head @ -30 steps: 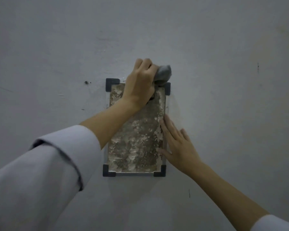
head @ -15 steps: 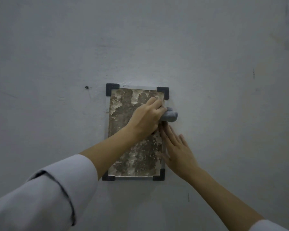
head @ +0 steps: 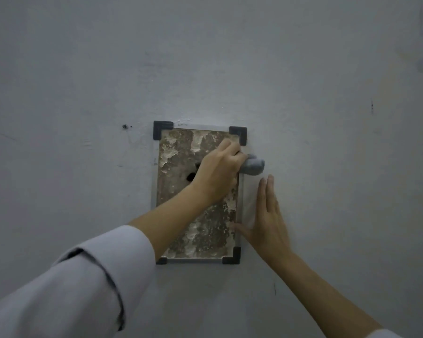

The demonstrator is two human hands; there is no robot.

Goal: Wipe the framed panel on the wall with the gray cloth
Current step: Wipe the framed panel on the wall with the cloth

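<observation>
A framed panel (head: 176, 152) with a mottled brown and cream surface and dark corner brackets hangs upright on the pale wall. My left hand (head: 217, 172) presses on its upper right part, shut on a bunched gray cloth (head: 253, 165) that sticks out past the frame's right edge. My right hand (head: 266, 215) lies flat and open against the wall just right of the frame, its thumb touching the frame's lower right edge. A dark spot shows on the panel beside my left wrist.
The wall (head: 327, 167) around the frame is bare and pale. A small dark hole or screw (head: 124, 126) sits left of the frame's top, and a few faint marks dot the wall.
My left hand with the cloth came down from the frame's top edge to its upper right side. My right hand slid off the frame's edge onto the wall.
</observation>
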